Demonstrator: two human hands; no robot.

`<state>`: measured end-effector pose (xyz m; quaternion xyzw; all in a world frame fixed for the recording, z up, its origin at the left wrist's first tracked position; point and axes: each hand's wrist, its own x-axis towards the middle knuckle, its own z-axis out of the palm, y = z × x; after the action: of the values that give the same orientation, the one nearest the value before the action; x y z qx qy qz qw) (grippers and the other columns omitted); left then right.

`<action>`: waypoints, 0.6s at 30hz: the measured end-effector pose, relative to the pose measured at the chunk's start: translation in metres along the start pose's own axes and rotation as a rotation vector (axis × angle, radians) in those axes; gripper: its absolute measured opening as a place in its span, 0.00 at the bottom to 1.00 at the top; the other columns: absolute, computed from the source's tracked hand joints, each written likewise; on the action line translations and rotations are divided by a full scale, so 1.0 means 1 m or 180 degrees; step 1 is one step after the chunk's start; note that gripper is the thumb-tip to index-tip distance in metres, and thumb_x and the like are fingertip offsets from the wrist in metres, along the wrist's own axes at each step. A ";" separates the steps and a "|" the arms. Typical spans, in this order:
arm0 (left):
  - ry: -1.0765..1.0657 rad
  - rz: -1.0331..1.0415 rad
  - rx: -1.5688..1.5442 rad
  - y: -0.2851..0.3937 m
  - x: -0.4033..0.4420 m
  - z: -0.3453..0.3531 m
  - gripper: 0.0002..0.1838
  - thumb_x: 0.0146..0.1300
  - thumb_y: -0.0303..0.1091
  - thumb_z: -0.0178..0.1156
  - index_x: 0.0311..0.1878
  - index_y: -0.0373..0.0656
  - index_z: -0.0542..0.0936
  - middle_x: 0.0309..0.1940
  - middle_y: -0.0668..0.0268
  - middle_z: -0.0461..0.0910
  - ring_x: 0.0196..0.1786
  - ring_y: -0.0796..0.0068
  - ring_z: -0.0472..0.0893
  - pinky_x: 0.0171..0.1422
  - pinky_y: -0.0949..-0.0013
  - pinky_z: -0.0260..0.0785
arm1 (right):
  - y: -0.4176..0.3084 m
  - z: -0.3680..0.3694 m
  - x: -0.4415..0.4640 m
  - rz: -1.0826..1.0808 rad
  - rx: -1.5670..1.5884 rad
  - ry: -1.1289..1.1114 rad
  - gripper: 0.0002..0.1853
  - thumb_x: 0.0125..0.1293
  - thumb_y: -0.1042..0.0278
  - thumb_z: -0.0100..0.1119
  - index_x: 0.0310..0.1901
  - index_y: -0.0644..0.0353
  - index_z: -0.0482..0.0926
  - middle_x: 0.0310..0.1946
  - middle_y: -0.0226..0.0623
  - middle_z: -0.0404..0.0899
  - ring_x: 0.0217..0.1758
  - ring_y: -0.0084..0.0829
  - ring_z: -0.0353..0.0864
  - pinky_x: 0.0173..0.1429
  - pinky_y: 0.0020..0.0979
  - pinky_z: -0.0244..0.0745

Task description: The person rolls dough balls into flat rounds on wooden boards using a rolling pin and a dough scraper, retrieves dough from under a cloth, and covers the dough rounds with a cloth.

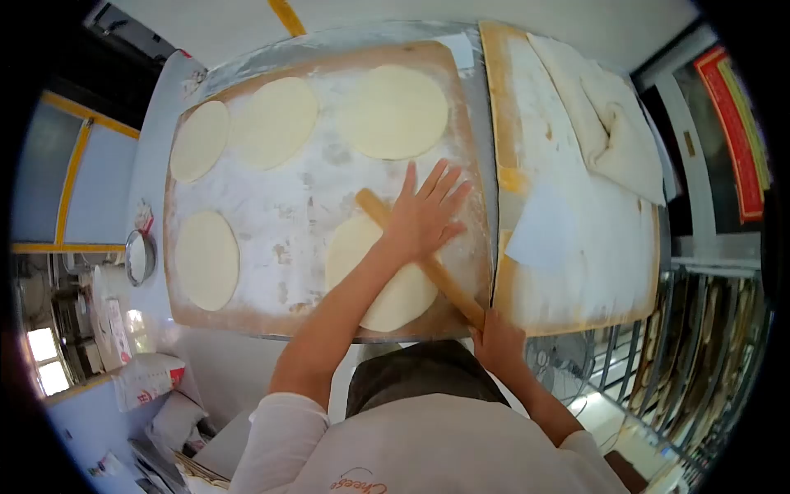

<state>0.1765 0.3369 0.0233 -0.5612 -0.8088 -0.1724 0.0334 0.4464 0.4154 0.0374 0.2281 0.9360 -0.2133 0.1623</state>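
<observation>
A wooden rolling pin lies slantwise across a flat dough round near the board's front edge. My left hand rests palm down over the pin, its fingers spread and pointing away from me. At the near end of the pin, my right hand is closed around it. Part of the dough is hidden under my left forearm and the pin. Beyond my left fingers lies another dough round on the floured wooden board.
More dough rounds lie on the board, such as one at front left. Right of a narrow gap is a second floured board with a folded cloth and a white sheet. A metal bowl stands left. A fan is below right.
</observation>
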 end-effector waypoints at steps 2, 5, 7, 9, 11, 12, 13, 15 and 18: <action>-0.0024 0.0256 -0.0012 0.001 0.000 0.004 0.33 0.61 0.51 0.60 0.68 0.50 0.69 0.72 0.60 0.61 0.77 0.54 0.54 0.75 0.33 0.42 | -0.006 0.016 -0.001 -0.0042 0.0139 0.0188 0.17 0.62 0.56 0.61 0.40 0.61 0.70 0.31 0.47 0.77 0.36 0.52 0.80 0.38 0.51 0.73; -0.0797 -0.0118 0.0076 -0.006 -0.076 -0.030 0.34 0.60 0.53 0.60 0.68 0.49 0.69 0.72 0.62 0.62 0.77 0.57 0.55 0.75 0.32 0.40 | -0.035 0.039 -0.025 0.0021 0.0536 -0.0215 0.16 0.63 0.56 0.60 0.40 0.61 0.70 0.31 0.49 0.79 0.34 0.52 0.81 0.36 0.51 0.73; -0.0847 -0.0469 -0.0029 -0.017 -0.168 -0.043 0.35 0.59 0.51 0.61 0.69 0.49 0.68 0.73 0.62 0.60 0.76 0.55 0.57 0.76 0.32 0.35 | -0.066 0.035 -0.036 0.0011 0.0827 -0.0960 0.17 0.62 0.57 0.63 0.40 0.60 0.69 0.35 0.48 0.80 0.40 0.54 0.81 0.40 0.50 0.73; -0.1321 -0.1040 0.0243 -0.006 -0.226 -0.077 0.37 0.62 0.48 0.58 0.72 0.45 0.62 0.74 0.59 0.59 0.78 0.54 0.53 0.77 0.33 0.31 | -0.079 0.062 -0.034 -0.0211 0.1355 -0.1185 0.20 0.60 0.55 0.65 0.42 0.60 0.70 0.38 0.49 0.80 0.42 0.53 0.81 0.42 0.48 0.74; -0.1219 -0.1323 0.0325 -0.008 -0.246 -0.092 0.39 0.64 0.46 0.56 0.74 0.40 0.57 0.75 0.54 0.56 0.78 0.50 0.50 0.78 0.35 0.30 | -0.076 0.088 -0.039 -0.0303 0.1831 -0.1100 0.23 0.58 0.53 0.68 0.45 0.60 0.72 0.40 0.49 0.81 0.44 0.52 0.81 0.44 0.47 0.74; -0.0749 -0.1359 0.0218 -0.017 -0.250 -0.091 0.39 0.64 0.46 0.56 0.74 0.38 0.55 0.75 0.52 0.54 0.79 0.49 0.49 0.78 0.36 0.30 | -0.069 0.096 -0.038 -0.0302 0.2040 -0.0852 0.25 0.56 0.52 0.69 0.47 0.60 0.72 0.41 0.50 0.81 0.45 0.53 0.81 0.46 0.46 0.74; -0.0268 -0.1388 0.0111 -0.022 -0.245 -0.094 0.40 0.65 0.45 0.55 0.74 0.35 0.53 0.75 0.50 0.53 0.79 0.47 0.48 0.78 0.37 0.29 | -0.065 0.095 -0.036 -0.0313 0.2240 -0.0595 0.27 0.55 0.51 0.70 0.49 0.59 0.73 0.41 0.50 0.81 0.45 0.53 0.81 0.47 0.46 0.75; -0.0744 -0.1664 0.0227 -0.027 -0.201 -0.090 0.40 0.66 0.46 0.53 0.74 0.32 0.53 0.76 0.48 0.50 0.79 0.46 0.46 0.79 0.39 0.31 | -0.047 0.088 -0.044 0.0023 0.2566 -0.0230 0.28 0.54 0.54 0.72 0.51 0.62 0.73 0.37 0.48 0.82 0.40 0.48 0.81 0.45 0.42 0.75; -0.0681 -0.0826 0.0436 -0.019 -0.131 -0.069 0.41 0.66 0.53 0.52 0.73 0.32 0.55 0.76 0.51 0.50 0.79 0.49 0.45 0.78 0.38 0.33 | -0.008 0.076 -0.044 0.0709 0.2426 0.0530 0.25 0.53 0.59 0.73 0.46 0.64 0.73 0.32 0.48 0.81 0.34 0.51 0.79 0.39 0.43 0.73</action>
<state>0.1974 0.1921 0.0512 -0.4637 -0.8832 -0.0591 -0.0372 0.4952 0.3573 -0.0078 0.3885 0.7694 -0.5069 0.0119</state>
